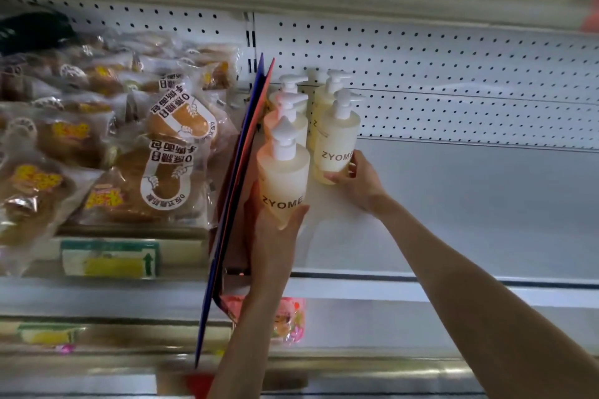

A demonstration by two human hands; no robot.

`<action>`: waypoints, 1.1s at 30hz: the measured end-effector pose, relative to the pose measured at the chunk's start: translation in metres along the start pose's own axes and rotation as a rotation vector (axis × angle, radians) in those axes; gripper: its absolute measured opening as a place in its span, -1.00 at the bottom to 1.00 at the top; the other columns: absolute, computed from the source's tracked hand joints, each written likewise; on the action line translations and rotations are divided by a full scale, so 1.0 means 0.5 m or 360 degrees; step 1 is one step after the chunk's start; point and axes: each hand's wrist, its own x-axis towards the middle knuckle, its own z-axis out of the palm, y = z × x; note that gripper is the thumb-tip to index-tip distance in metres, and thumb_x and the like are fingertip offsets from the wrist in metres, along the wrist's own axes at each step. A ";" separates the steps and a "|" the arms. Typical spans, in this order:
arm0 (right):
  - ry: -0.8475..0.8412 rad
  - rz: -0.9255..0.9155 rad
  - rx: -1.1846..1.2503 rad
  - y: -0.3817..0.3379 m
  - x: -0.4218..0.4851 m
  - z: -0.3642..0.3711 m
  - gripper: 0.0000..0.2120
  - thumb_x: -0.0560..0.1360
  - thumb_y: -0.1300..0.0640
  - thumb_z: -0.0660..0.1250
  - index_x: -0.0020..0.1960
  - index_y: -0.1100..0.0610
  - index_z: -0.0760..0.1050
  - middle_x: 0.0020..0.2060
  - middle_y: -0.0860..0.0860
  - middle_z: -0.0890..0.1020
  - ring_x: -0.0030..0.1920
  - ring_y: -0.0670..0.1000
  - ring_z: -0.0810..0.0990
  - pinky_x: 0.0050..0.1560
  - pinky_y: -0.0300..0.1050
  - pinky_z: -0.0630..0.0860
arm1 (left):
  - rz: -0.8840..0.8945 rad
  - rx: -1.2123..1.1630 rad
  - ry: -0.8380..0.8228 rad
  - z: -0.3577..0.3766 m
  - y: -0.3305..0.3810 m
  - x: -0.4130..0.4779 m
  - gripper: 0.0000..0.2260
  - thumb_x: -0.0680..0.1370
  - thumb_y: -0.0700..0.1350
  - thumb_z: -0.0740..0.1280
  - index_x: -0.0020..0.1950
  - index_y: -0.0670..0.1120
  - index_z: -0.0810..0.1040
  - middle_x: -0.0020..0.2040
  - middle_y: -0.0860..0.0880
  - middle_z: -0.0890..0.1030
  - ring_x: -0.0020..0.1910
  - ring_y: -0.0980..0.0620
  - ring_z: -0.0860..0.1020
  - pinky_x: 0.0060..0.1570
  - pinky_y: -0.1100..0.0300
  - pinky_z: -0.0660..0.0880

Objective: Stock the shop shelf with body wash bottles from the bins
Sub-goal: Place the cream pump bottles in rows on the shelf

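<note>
Several pale yellow pump bottles marked ZYOME stand in two short rows at the left end of the white shelf (453, 204). My left hand (275, 230) grips the base of the front bottle of the left row (283, 178), right next to the divider. My right hand (356, 181) holds the lower part of the front bottle of the right row (337, 146). Behind them stand two more bottles on the left (287, 116) and one on the right (324, 97). Whether the held bottles touch the shelf I cannot tell.
A blue and red divider panel (240, 178) leans between the bottles and a pile of packaged bread (139, 146) on the left. A white pegboard back wall (453, 84) closes the shelf. Price tags (110, 257) line the shelf edge; a pink packet (288, 317) lies on the shelf below.
</note>
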 end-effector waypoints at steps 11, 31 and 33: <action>-0.0018 -0.0033 -0.0072 0.008 0.007 -0.003 -0.35 0.36 0.04 0.52 0.36 0.07 0.32 0.16 -0.06 0.54 0.10 -0.06 0.50 0.21 -0.03 0.47 | 0.0038 0.0131 0.0093 0.004 0.009 0.000 -0.27 0.33 0.13 0.51 0.41 -0.10 0.36 0.29 0.07 0.49 0.26 0.12 0.46 0.25 0.31 0.37; 0.0012 -0.0385 0.0299 -0.220 0.174 -0.159 -0.64 0.47 0.16 0.43 0.23 0.23 0.54 0.02 -0.02 0.63 0.02 -0.17 0.59 0.18 -0.30 0.47 | -0.0101 0.0093 0.0135 -0.006 0.058 -0.025 -0.28 0.29 0.29 0.37 0.35 -0.06 0.43 0.11 0.12 0.54 0.08 0.14 0.49 0.07 0.30 0.35; -0.0105 -0.0360 0.0098 -0.238 0.195 -0.142 -0.62 0.44 0.07 0.46 0.23 0.15 0.56 0.11 -0.01 0.62 0.16 -0.10 0.56 0.33 -0.16 0.39 | -0.0110 0.0072 0.0133 -0.007 0.056 -0.027 -0.26 0.28 0.31 0.35 0.36 -0.04 0.42 0.15 0.09 0.56 0.09 0.15 0.50 0.09 0.29 0.37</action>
